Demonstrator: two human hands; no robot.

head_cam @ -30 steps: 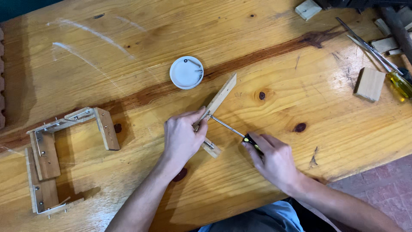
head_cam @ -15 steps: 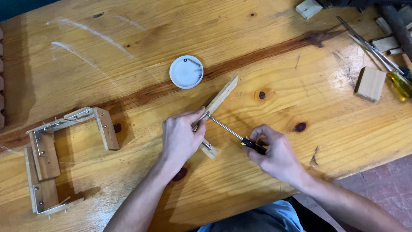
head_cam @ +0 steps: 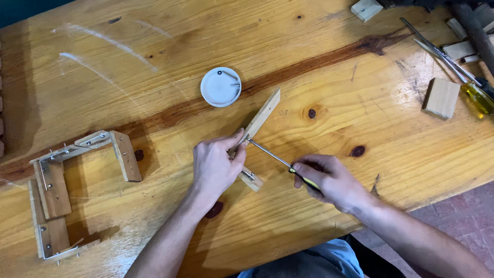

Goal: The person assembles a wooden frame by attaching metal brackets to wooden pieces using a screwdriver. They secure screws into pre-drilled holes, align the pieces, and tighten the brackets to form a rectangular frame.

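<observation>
A wooden desk [head_cam: 154, 62] is seen from above, with two bare hands at work near its front edge. A narrow wooden strip [head_cam: 262, 119], joined at its lower end to a short wooden block [head_cam: 251, 180], is pinned flat to the desk under the left hand [head_cam: 216, 167], whose grip is closed down over the joint. A screwdriver [head_cam: 270, 154] is held in the closed grip of the right hand [head_cam: 329, 180], its tip set against a small metal bracket on the strip beside the left thumb. A white lid [head_cam: 220, 86] holding a few loose screws is placed just beyond the strip. At the left of the desk, a wooden frame [head_cam: 77, 180] of several pieces joined by metal brackets is laid, seemingly already assembled. By comparison, the piece in hand appears to be at an early stage: only two parts are joined, and screws remain unused in the lid. Spare wood blocks [head_cam: 441, 98] and another screwdriver [head_cam: 476, 95] are lying at the far right.
</observation>
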